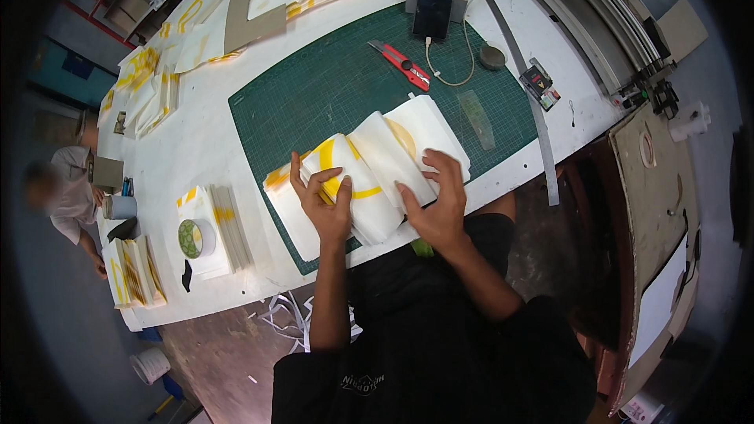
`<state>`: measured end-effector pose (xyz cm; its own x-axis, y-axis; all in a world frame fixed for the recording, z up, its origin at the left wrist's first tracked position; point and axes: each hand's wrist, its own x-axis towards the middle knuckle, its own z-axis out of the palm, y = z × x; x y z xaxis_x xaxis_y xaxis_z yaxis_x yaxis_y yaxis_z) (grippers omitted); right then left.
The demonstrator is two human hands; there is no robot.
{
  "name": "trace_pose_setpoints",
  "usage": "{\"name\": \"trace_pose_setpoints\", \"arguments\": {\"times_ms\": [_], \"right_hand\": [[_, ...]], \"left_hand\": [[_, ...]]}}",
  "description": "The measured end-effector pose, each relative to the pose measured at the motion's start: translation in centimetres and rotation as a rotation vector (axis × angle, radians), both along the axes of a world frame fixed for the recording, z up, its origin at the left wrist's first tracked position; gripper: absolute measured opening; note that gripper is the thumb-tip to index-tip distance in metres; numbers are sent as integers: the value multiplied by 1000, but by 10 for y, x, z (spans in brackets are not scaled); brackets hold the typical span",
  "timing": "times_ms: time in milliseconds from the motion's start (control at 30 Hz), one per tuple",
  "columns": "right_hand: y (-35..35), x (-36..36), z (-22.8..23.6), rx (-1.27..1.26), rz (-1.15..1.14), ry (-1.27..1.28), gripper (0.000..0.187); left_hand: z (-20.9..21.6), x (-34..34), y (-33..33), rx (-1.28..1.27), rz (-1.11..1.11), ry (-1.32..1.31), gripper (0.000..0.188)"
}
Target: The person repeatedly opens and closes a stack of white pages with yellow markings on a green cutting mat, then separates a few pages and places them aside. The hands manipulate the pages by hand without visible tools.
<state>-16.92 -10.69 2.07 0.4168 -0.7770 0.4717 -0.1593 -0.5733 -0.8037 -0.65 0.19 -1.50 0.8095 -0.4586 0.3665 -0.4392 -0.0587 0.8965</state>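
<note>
The left hand (331, 216) of the seated person lies upon a bundle of white sheets (377, 159) with yellow bands, its fingers spread and its thumb kept apart from them, so it is open. The right hand (441, 212) is open also: the fingers are bent and rest on the right part of the bundle, and the thumb touches the paper nearer to the middle. The sheets lie partly on a green cutting mat (306, 98), at the near side of the white worktop (208, 106). Their left part is folded over in a soft curve; the right part is flatter and shows a pale yellow round shape.

Beyond the bundle, on the mat, there is a red cutter (404, 67) with its blade turned to the left. Behind it stands a dark device (434, 4), and a pale cable (473, 55) makes a loop beside a small round tin (492, 57). At the right, a long metal strip (548, 161) reaches over the worktop's edge.

On the left, a round object (196, 239), greenish inside, rests on another paper stack (229, 228). Farther left is a co-worker (72, 177); the view is dim there, and I cannot tell well what this person's hands touch.
</note>
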Motion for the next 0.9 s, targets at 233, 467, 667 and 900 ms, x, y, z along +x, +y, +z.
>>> {"name": "trace_pose_setpoints", "arguments": {"times_ms": [233,467,667,900], "right_hand": [[-3,-4,-17,358,81,-14,61],[26,-2,7,-4,449,-93,39],[-58,-26,-14,-23,-287,403,49],[-68,-23,-7,139,-208,463,48]], "left_hand": [[-8,9,6,-100,-51,166,17],[3,-1,-4,47,-46,9,18],[2,0,-3,40,-21,45,18],[2,0,-3,26,-25,46,18]]}}
